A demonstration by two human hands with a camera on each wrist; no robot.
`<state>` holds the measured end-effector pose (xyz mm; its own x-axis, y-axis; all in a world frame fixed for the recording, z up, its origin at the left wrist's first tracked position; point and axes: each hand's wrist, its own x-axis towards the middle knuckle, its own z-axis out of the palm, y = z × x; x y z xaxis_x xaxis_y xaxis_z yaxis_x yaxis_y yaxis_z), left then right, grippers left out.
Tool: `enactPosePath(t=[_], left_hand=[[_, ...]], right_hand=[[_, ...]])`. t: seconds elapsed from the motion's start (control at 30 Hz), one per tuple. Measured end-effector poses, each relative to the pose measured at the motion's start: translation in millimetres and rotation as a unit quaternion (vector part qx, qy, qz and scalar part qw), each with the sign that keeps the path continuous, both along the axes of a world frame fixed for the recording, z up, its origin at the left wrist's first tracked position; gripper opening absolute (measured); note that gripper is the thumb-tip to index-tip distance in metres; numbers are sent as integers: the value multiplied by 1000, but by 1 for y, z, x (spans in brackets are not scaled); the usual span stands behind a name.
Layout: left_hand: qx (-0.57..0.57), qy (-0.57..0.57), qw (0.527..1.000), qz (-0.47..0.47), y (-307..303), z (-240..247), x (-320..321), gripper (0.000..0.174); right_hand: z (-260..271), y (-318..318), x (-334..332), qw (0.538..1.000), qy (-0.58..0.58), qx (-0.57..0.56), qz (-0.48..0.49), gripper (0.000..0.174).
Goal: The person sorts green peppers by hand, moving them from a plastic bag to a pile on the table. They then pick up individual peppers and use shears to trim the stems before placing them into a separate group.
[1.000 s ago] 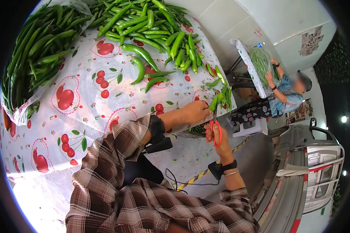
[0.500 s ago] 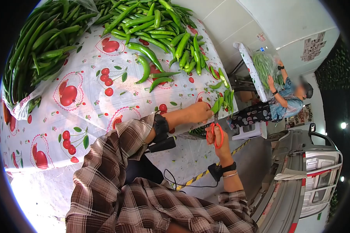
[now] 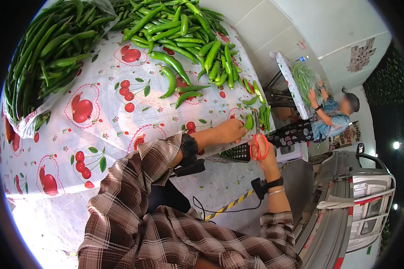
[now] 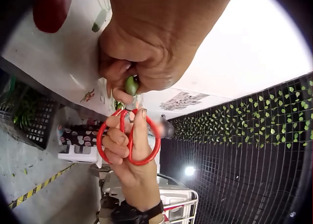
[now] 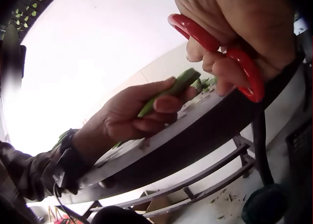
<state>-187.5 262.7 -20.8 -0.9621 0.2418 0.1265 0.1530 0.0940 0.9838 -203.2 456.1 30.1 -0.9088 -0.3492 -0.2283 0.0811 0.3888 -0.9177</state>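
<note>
Nearest the lens, plaid sleeves [image 3: 134, 210] and a black strap [image 3: 188, 150] on each wrist. Pinching a green chili pepper [image 3: 248, 122] between the thumb and curled fingertips of the left hand [image 3: 229, 131], right at the near edge of the cherry-print tablecloth [image 3: 107, 112]. Gripping red-handled scissors [image 3: 258, 145] in the right hand [image 3: 268, 157], fingers curled tight through both loops, just off that edge and just beside the pepper. Blades hard to make out among the fingers, so cannot tell whether touching it.

Under the edge, a black mesh crate [image 3: 240, 153] with green scraps inside. Just beyond the pinched pepper, a small cluster of short peppers [image 3: 262, 114] on the cloth. Farther up, a loose heap of long green peppers [image 3: 184, 31], in no container.

At the far left, a clear plastic bag [image 3: 24, 127] lying open, stuffed with darker green peppers [image 3: 45, 49].

In the distance, a second person [image 3: 330, 114] seated at another table [image 3: 285, 67], both hands on a second clear bag [image 3: 303, 78] filled with green peppers.
</note>
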Motion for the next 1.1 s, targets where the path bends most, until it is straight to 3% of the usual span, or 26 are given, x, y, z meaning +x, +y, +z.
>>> enactPosePath(t=[0.23, 0.27, 0.33, 0.4, 0.47, 0.53, 0.6, 0.67, 0.77, 0.87, 0.9, 1.0, 1.1], left_hand=[[75, 14, 997, 20, -11, 18, 22, 34], [72, 12, 997, 16, -17, 23, 27, 34], [70, -4, 992, 109, -40, 37, 33, 34], [87, 46, 976, 195, -62, 33, 37, 34], [59, 10, 969, 238, -94, 42, 54, 34], [77, 16, 956, 283, -121, 40, 70, 35], [98, 39, 946, 307, -151, 25, 77, 34], [126, 64, 931, 336, -171, 26, 85, 35], [175, -8, 912, 371, -186, 31, 101, 31], [208, 10, 903, 375, -187, 18, 100, 26], [263, -1, 889, 374, -186, 11, 97, 24], [199, 42, 911, 359, -191, 8, 97, 25], [210, 57, 904, 367, -187, 15, 101, 21]], right_hand=[[2, 19, -11, 999, 18, 33, -11, 39], [5, 17, -8, 994, 33, 98, 30, 36], [8, 13, -1, 983, 45, 162, 72, 34], [6, 6, 3, 924, 179, 283, 182, 35], [1, 11, -13, 926, 202, 266, 179, 41], [11, 21, -39, 940, 128, 296, 112, 44], [13, 33, -57, 898, 251, 345, 111, 45], [15, 26, -57, 934, 199, 280, 94, 46], [16, -1, -33, 945, 169, 239, 148, 47], [13, -21, -27, 899, 210, 309, 229, 46], [13, -20, -32, 916, 171, 305, 195, 45], [23, -15, -46, 964, 87, 241, 76, 42], [27, -16, -63, 962, 106, 244, 64, 37]])
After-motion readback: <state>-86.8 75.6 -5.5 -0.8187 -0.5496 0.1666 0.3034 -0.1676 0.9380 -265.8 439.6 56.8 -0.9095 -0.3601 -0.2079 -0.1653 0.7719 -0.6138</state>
